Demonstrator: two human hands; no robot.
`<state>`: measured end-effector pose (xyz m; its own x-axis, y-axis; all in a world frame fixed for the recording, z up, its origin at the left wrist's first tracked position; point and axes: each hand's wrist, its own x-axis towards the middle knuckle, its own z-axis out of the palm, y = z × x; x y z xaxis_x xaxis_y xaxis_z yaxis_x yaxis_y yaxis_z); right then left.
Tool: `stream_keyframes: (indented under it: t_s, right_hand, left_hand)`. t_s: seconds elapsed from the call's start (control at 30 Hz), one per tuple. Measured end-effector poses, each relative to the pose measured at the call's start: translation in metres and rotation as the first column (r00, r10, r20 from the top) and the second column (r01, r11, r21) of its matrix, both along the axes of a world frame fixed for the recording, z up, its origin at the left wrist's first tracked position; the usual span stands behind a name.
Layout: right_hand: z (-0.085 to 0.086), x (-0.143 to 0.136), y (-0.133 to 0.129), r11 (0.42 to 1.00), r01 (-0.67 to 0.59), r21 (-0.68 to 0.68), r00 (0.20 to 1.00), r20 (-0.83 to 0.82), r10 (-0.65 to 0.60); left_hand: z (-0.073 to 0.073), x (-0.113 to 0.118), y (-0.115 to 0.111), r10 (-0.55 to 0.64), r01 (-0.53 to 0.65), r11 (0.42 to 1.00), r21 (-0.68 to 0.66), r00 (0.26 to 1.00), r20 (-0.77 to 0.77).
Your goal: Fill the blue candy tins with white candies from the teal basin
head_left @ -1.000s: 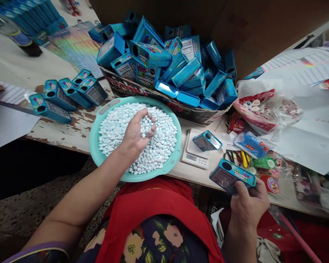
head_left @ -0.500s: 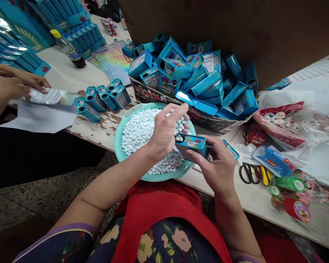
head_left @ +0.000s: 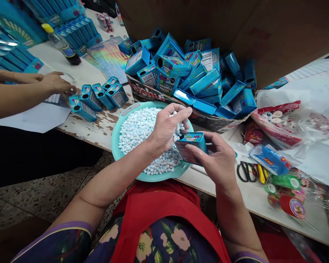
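Note:
Cupped over the bowl, my left hand (head_left: 168,126) holds a small heap of white candies (head_left: 177,132) against the opening of a blue candy tin (head_left: 192,146). My right hand (head_left: 218,157) grips that tin, its printed top facing up and its hole toward the left fingers. Beneath the hands stands a mint-green bowl (head_left: 115,137) with many loose white candies (head_left: 138,128) in it. Behind the bowl, a cardboard box (head_left: 222,126) is heaped with blue tins (head_left: 175,69), some with their lids showing.
Several upright tins (head_left: 91,98) stand left of the bowl, near a co-worker's hands (head_left: 56,82) and a white sheet (head_left: 35,117). A soda bottle (head_left: 63,45) stands farther back. At right lie scissors (head_left: 247,171), a yellow cutter (head_left: 261,173), tape (head_left: 287,181) and candy bags (head_left: 279,124).
The tin tilts a little more toward my left hand, and fewer candies show in the palm. The co-worker's hands have reached right, toward the standing tins.

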<state>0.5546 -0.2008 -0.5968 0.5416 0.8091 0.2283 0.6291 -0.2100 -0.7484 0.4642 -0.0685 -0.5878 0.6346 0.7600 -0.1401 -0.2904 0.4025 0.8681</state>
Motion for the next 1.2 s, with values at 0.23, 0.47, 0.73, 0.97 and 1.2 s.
stream_keyframes:
  t_s: [0.23, 0.47, 0.73, 0.97, 1.2]
  right_hand:
    - [-0.0009, -0.0005, 0.0005, 0.999, -0.034, -0.006, 0.997, -0.064, 0.033]
    - [-0.0046, -0.0015, -0.0004, 1.0, -0.007, 0.01, 0.991, -0.133, 0.008]
    - [-0.0076, 0.0005, 0.0014, 1.0, -0.012, 0.013, 0.991, -0.134, 0.014]
    - [-0.0085, -0.0014, 0.005, 0.999, 0.021, 0.047, 0.99, -0.139, -0.014]
    - [-0.0102, -0.0043, 0.0045, 0.996, 0.038, 0.08, 0.986, -0.164, -0.024]
  left_hand:
    - [-0.0037, 0.0015, 0.0002, 0.007, -0.007, 1.0, 0.029, 1.0, 0.023]
    - [-0.004, 0.0001, 0.0038, -0.037, 0.034, 0.996, 0.087, 0.999, 0.037]
    - [-0.0055, 0.0036, 0.0072, -0.057, 0.058, 0.996, 0.065, 0.998, -0.015]
    - [-0.0005, 0.0024, 0.0062, -0.058, 0.057, 0.996, 0.066, 0.998, 0.013]
    - [0.0013, 0.0016, 0.0061, -0.008, 0.006, 0.996, 0.092, 1.0, 0.024]
